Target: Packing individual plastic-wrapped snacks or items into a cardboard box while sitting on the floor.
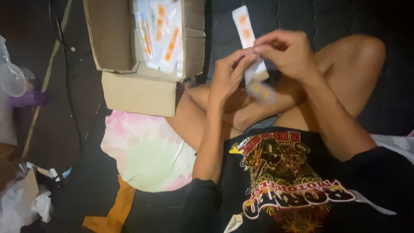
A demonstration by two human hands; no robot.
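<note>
In the head view, the left hand [227, 71] and the right hand [284, 51] pinch together a long white paper packet with orange marks [245, 30] above the crossed legs. An open brown cardboard box [113, 36] with similar packets stands near, on the left.

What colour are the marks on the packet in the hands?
Orange marks on a white packet, pinched by both hands, left hand and right hand; head view.

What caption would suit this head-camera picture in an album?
Sitting cross-legged, both hands, left hand and right hand, hold a white-and-orange packet beside an open cardboard box of similar packets.
</note>
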